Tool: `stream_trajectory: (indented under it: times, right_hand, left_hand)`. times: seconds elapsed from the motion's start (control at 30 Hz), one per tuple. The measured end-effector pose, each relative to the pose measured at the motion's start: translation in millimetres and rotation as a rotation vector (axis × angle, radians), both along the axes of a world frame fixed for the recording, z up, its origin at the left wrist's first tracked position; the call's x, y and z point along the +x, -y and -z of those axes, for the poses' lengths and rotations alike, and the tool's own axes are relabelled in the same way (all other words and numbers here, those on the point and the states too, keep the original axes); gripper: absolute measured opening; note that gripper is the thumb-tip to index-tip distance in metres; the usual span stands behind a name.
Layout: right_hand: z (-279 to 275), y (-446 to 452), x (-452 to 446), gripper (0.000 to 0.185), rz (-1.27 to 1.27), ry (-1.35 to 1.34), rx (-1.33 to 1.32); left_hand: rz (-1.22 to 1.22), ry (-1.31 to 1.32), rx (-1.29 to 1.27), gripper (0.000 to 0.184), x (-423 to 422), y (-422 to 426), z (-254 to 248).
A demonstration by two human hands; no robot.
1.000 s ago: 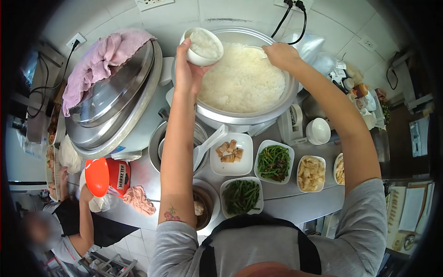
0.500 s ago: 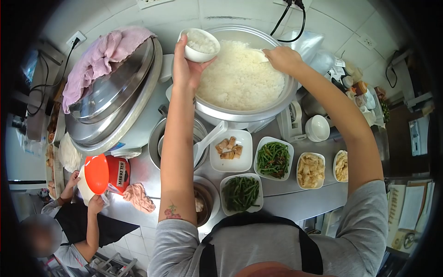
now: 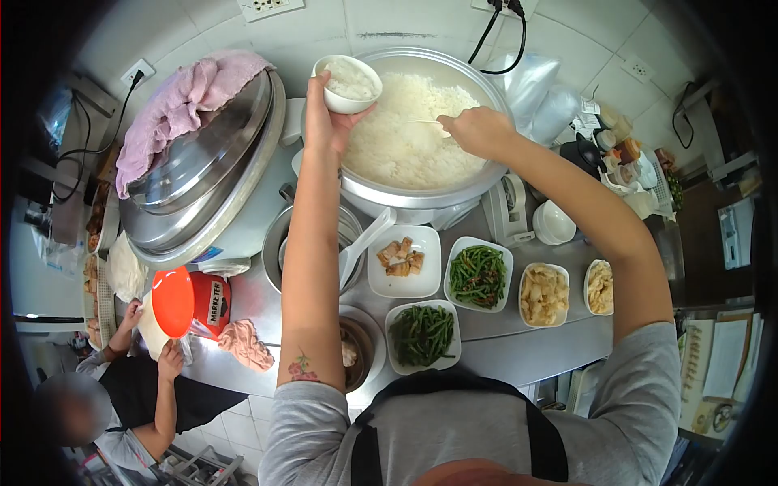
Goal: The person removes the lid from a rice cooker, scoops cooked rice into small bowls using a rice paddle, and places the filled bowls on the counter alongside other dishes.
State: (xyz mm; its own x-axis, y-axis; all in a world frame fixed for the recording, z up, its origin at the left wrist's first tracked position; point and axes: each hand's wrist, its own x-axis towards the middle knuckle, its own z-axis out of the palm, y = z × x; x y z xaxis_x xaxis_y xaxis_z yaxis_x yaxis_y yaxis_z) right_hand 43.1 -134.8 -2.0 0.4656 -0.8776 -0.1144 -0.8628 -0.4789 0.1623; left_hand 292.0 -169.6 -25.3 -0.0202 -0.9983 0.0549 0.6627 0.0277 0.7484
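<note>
Nearer the middle from two o'clock in the round silver pot (image 3: 413, 197), the right hand (image 3: 482, 132) grips a slim pale utensil (image 3: 425, 122). At ten o'clock, the left hand (image 3: 326, 130) cups a round white bowl (image 3: 344, 104), apparently well filled; plenty of white rice (image 3: 413, 158) remains.

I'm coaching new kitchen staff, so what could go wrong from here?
The rice bowl, held one-handed in the left hand by the big rice pot, might slip or spill. The left forearm could knock the white utensil jutting past the steel pot's rim.
</note>
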Motion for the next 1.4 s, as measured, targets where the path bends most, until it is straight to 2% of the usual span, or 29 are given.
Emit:
stream_trajectory:
  times: [0.27,0.47,0.67,0.77,0.87,1.0,1.13,1.23,1.3,1.37,1.4]
  right_hand:
    - [5.6,-20.0,6.7,0.024,-0.011,0.128,0.088]
    - [-19.8,-34.7,26.5,0.023,-0.061,0.092,0.185]
    - [-15.8,-32.8,15.9,0.024,-0.16,0.265,0.292]
    - [-1.8,-8.4,-2.8,0.027,-0.051,0.498,0.71]
    - [-24.5,-5.8,-1.3,0.026,0.239,0.526,0.921]
    - [-39.5,10.4,-19.8,0.025,0.392,0.586,1.066]
    - [-56.0,19.0,-26.7,0.028,0.381,0.852,0.79]
    - [-36.3,21.5,6.4,0.039,0.409,1.11,0.593]
    - [-32.9,4.9,44.8,0.057,0.239,1.082,0.505]
    - [-17.5,1.6,89.4,0.069,0.348,0.792,0.376]
    - [-0.4,-5.5,106.3,0.071,0.321,0.756,0.188]
  left_hand:
    - [0.021,-0.018,0.009,0.06,0.2,1.5,2.2]
    - [0.005,-0.013,0.024,0.062,1.9,4.3,3.6]
    - [-0.03,0.026,0.003,0.069,-0.4,3.8,2.8]
    - [-0.056,0.038,0.001,0.072,0.2,4.2,-0.5]
    - [-0.056,0.037,0.034,0.069,-2.0,-1.2,-3.7]
    - [-0.001,0.046,0.048,0.063,0.4,1.5,2.5]
    - [-0.016,0.072,0.057,0.061,-0.5,2.1,5.2]
    - [0.008,0.083,0.047,0.058,-4.9,-0.1,2.1]
    - [0.054,0.098,0.014,0.057,-5.8,3.5,5.9]
    - [0.012,0.165,0.051,0.059,-9.9,2.6,5.4]
    - [-0.013,0.2,0.07,0.059,-9.7,1.7,4.8]
